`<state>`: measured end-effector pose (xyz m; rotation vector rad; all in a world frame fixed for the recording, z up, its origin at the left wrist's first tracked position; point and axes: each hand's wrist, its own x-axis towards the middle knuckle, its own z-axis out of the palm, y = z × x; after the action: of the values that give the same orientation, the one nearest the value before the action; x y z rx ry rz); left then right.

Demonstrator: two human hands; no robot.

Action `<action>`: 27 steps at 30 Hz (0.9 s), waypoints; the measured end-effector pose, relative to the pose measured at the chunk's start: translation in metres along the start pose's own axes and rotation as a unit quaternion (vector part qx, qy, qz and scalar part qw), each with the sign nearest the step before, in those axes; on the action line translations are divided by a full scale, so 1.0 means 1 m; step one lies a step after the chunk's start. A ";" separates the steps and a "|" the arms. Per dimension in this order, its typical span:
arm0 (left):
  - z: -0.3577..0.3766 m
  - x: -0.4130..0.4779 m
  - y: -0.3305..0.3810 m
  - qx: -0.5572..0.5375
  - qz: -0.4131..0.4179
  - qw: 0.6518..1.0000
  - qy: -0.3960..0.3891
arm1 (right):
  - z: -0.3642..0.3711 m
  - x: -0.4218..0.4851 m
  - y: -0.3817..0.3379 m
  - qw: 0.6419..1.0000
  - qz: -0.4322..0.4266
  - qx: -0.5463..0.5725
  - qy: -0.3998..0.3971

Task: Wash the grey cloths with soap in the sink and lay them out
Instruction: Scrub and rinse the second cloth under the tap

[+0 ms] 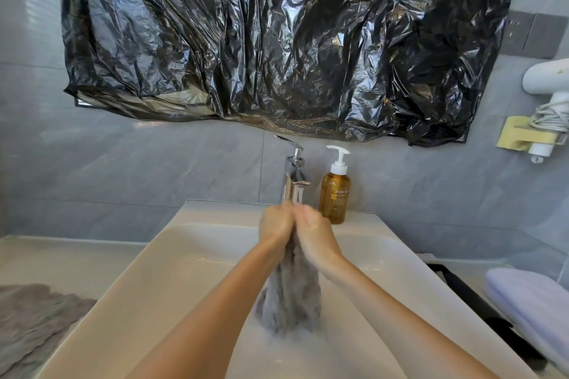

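Note:
A wet grey cloth [291, 295] hangs bunched over the white sink [172, 258], its lower end touching the basin. My left hand [275, 222] and my right hand [314, 232] grip its top together, pressed side by side just under the chrome tap [295, 177]. Water runs from the spout onto my hands. An amber soap pump bottle [335, 191] stands right of the tap. A second grey cloth [34, 315] lies spread on the counter at the left.
Crumpled black plastic sheeting [277, 40] covers the wall above the sink. A folded pale lilac towel [532, 301] lies on the right counter beside a black object [480, 301]. A white hair dryer [548, 83] hangs in a yellow wall holder at the right.

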<state>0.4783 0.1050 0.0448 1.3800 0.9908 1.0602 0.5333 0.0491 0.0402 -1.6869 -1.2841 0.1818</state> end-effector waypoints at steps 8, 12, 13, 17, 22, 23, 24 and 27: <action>0.010 -0.024 0.002 0.036 0.034 0.991 -0.124 | -0.017 0.008 0.013 0.995 0.050 0.065 0.052; -0.009 -0.002 0.004 -0.031 0.003 0.999 -0.044 | -0.023 0.005 0.004 0.991 0.060 0.105 -0.065; -0.015 0.002 0.004 -0.050 -0.001 0.998 -0.043 | -0.029 0.007 0.001 0.984 0.078 0.145 -0.075; -0.032 0.005 0.008 -0.076 -0.006 0.992 -0.105 | -0.059 0.015 0.011 0.971 0.101 0.186 -0.110; -0.027 0.008 0.006 0.006 0.063 0.998 -0.016 | -0.066 0.014 0.029 0.949 0.174 0.208 -0.161; -0.027 0.008 0.006 0.035 0.083 0.996 0.009 | -0.067 0.015 0.031 0.943 0.174 0.229 -0.166; -0.027 0.009 0.006 0.062 0.101 0.992 0.039 | -0.067 0.016 0.031 0.939 0.170 0.251 -0.164; -0.033 0.005 0.007 0.112 0.126 0.979 0.110 | -0.061 0.017 0.023 0.950 0.129 0.270 -0.086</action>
<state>0.4478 0.1179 0.0532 1.6292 1.1463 1.3442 0.5936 0.0275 0.0616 -1.3693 -1.0076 0.7798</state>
